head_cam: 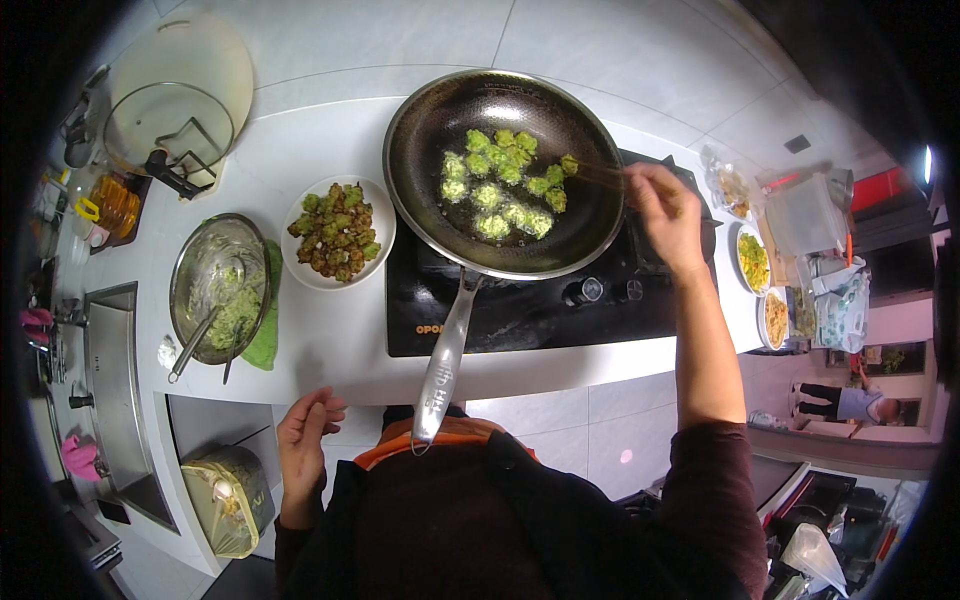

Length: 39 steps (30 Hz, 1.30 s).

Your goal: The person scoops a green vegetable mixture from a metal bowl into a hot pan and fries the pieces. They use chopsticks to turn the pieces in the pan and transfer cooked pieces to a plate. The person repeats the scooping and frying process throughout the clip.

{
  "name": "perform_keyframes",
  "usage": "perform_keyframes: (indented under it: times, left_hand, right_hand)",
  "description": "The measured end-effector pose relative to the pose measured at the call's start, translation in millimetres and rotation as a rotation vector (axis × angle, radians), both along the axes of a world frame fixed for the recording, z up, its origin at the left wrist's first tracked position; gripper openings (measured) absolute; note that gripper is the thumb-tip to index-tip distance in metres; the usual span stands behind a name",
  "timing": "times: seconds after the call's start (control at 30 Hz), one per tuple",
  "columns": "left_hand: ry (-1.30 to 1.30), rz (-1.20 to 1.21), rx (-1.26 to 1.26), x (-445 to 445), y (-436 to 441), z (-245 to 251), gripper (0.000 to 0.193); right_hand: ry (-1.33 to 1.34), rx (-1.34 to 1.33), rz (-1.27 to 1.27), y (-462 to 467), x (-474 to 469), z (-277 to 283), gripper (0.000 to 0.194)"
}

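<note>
My right hand grips a pair of thin chopsticks, reaching over the rim of a deep frying pan. The chopstick tips are by a small green fritter at the right of a loose group. Several more green fritters lie in the pan, the lower ones ringed by bubbling oil. The pan sits on a black gas hob, its metal handle pointing towards my body. Away from the pan, my left hand hangs in front of the counter edge, holding nothing, its fingers loosely bent.
Left of the pan, a white plate bears browned fritters. Beside it, a steel bowl holds green batter and utensils. An oil bottle and glass lid stand farther left. Two dishes of food sit right; another person stands beyond.
</note>
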<state>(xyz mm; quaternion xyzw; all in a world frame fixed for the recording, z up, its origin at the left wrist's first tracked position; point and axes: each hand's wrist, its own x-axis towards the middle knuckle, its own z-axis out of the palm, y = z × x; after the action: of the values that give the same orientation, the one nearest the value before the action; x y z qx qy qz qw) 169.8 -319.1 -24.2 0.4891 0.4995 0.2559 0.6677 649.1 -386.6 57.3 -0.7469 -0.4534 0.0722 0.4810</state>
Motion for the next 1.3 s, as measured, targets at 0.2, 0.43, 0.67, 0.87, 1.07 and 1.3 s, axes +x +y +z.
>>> perform_keyframes:
  times: [0.2,0.43,0.67,0.87,1.07,1.3]
  left_hand:
    - [0.009,-0.007,-0.003,3.4,0.6,-0.5,0.029]
    - [0.022,0.007,0.008,0.7,0.4,-2.5,0.028]
    - [0.031,0.023,0.023,-2.0,-2.1,-1.3,0.029]
    - [0.039,0.017,0.015,-1.1,-1.0,-0.9,0.030]
    - [0.024,0.006,0.010,3.5,0.0,-3.1,0.030]
    - [0.045,-0.008,0.026,2.4,-0.3,-4.2,0.030]
  right_hand:
    - [-0.134,-0.144,0.088,11.8,-1.8,-10.2,0.013]
    - [0.421,0.022,-0.053,26.8,28.6,-14.2,0.023]
    - [0.738,0.150,-0.287,30.6,59.3,-21.5,0.022]
    - [0.462,0.245,-0.278,24.8,35.8,-17.8,0.021]
    - [0.263,0.082,-0.041,26.3,-0.4,-19.0,0.021]
    - [0.340,0.209,-0.162,19.2,5.6,-12.3,0.018]
